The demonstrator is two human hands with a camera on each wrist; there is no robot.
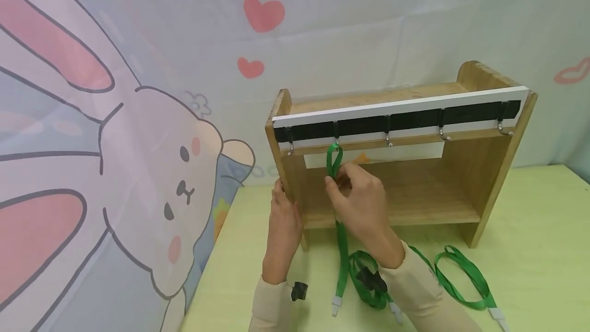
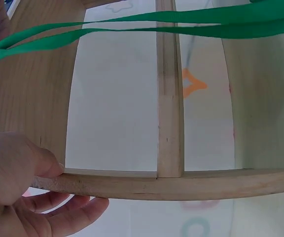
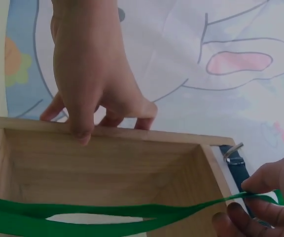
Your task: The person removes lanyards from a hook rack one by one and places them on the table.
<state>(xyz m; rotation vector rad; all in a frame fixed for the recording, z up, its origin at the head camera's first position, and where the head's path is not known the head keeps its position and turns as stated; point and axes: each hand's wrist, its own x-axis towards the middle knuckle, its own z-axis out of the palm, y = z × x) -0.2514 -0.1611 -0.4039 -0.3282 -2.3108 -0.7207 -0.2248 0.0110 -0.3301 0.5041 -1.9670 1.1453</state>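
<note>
A green lanyard hangs down the front of a small wooden shelf, its top loop at the second hook from the left. My right hand pinches the strap just under that loop; whether the loop is over the hook tip, I cannot tell. In the right wrist view thumb and fingers squeeze the strap beside the hook rail. My left hand grips the shelf's left side panel, with the thumb on one face and the fingers on the other, as the left wrist view shows along the wooden edge.
A white rail with a black band and several metal hooks runs across the shelf top. On the pale green table lie a coiled green lanyard and another looped one. Behind hangs a cloth with a cartoon rabbit.
</note>
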